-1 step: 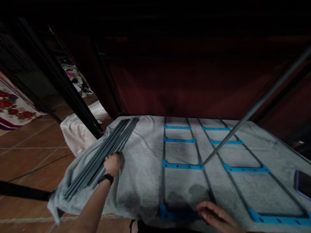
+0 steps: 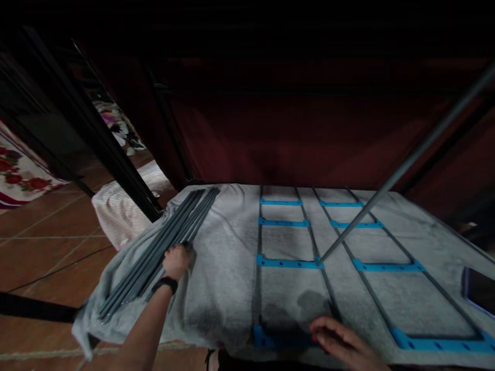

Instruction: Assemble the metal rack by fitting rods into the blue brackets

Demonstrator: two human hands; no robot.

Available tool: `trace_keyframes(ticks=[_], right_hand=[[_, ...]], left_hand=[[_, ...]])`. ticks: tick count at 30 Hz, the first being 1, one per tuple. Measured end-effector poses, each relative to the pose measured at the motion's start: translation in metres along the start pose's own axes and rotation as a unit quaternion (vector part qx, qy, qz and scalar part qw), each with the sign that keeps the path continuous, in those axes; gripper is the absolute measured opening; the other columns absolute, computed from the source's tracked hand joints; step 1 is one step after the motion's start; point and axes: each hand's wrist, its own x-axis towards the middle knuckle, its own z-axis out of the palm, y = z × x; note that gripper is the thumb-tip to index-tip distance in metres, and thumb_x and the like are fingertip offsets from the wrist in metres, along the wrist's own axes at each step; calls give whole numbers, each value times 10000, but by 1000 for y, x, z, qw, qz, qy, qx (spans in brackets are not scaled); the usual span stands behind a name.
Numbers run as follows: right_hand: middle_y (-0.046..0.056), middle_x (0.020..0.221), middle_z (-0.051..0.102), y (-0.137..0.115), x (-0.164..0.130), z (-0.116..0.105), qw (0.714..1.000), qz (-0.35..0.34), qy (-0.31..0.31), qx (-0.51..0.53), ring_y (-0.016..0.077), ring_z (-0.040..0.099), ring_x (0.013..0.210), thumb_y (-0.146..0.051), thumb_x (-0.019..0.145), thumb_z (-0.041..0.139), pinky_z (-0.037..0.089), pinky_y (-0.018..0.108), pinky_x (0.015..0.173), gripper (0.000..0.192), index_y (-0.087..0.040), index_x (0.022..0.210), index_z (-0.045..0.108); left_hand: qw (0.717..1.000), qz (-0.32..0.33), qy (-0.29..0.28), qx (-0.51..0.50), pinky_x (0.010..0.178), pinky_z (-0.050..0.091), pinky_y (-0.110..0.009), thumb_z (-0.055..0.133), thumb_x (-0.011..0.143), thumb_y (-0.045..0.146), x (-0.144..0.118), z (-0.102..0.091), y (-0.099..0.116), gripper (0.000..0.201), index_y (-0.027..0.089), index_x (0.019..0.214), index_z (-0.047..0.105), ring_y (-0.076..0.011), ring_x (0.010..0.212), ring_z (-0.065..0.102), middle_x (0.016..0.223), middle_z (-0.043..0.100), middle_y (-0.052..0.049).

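Observation:
My left hand, with a dark wristband, lies curled on a bundle of long grey rods at the left of a grey cloth. My right hand rests flat, fingers apart, at the near end of a ladder-like frame of grey rods and blue connectors. A second such frame lies to its right. One grey rod rises slanting from a blue connector up to the right.
A dark phone lies at the cloth's right edge. Dark red fabric hangs behind. Black bars slant at the left above a tiled floor, with a pale bundle and floral cloth.
The view has slid slightly; both hands stay where they were, and the rods and frames have not moved.

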Motion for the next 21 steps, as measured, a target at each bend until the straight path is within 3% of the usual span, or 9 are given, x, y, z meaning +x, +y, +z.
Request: trace_keyframes(ticks=[4, 6, 8, 9, 12, 15, 18, 21], right_hand=[[23, 973, 725, -1, 6, 11, 998, -32, 9, 52, 215, 653, 968, -629, 844, 656, 494, 302, 866, 394, -279, 1001, 746], [26, 936, 722, -5, 11, 19, 994, -50, 22, 91, 211, 657, 929, -619, 839, 670, 491, 310, 846, 388, -265, 980, 740], [30, 899, 716, -16, 18, 27, 989, -64, 49, 127, 212, 657, 891, -629, 821, 685, 491, 320, 817, 410, -254, 980, 733], [34, 895, 715, -24, 23, 30, 985, -70, 69, 141, 216, 656, 884, -640, 809, 691, 492, 326, 803, 432, -251, 993, 731], [61, 1002, 722, -57, 41, 42, 970, -91, 136, 179, 251, 652, 994, -676, 774, 705, 503, 364, 857, 522, -252, 1079, 724], [70, 1088, 723, -88, 57, 52, 960, -117, 153, 203, 268, 638, 1094, -681, 755, 719, 477, 401, 979, 553, -258, 1111, 724], [58, 1013, 737, -100, 58, 51, 964, -140, 108, 198, 242, 657, 988, -623, 760, 747, 499, 376, 915, 449, -257, 1019, 756], [48, 861, 732, -87, 42, 29, 960, -130, 77, 234, 189, 650, 806, -544, 798, 749, 514, 312, 761, 344, -227, 928, 773]], left_hand=[[986, -37, 7, -160, 720, 485, -379, 536, 858, 311, 1, -17, -5, 253, 125, 995, 639, -327, 869, 677, 953, 710, -184], [957, -16, 13, -288, 644, 459, -325, 547, 849, 352, -17, -21, 5, 199, 165, 876, 611, -258, 739, 633, 777, 663, -100], [895, 7, -18, -445, 541, 399, -261, 580, 830, 448, -55, -21, 27, 257, 190, 821, 586, -180, 603, 535, 636, 553, -13], [849, 17, -52, -525, 491, 349, -232, 593, 824, 527, -80, -19, 41, 335, 195, 875, 598, -144, 543, 467, 604, 495, 23], [707, 34, -211, -674, 402, 190, -192, 693, 729, 687, -161, -12, 90, 519, 201, 855, 563, -70, 438, 267, 558, 365, 85], [638, 31, -293, -711, 384, 187, -175, 747, 686, 701, -210, -10, 134, 562, 198, 793, 520, -46, 436, 253, 577, 362, 91], [612, 48, -301, -729, 373, 175, -163, 708, 722, 718, -209, -18, 161, 562, 189, 843, 562, -41, 421, 231, 556, 307, 105], [596, 82, -289, -745, 374, 182, -157, 658, 789, 689, -184, -29, 177, 531, 181, 930, 595, -39, 418, 239, 566, 326, 103]])
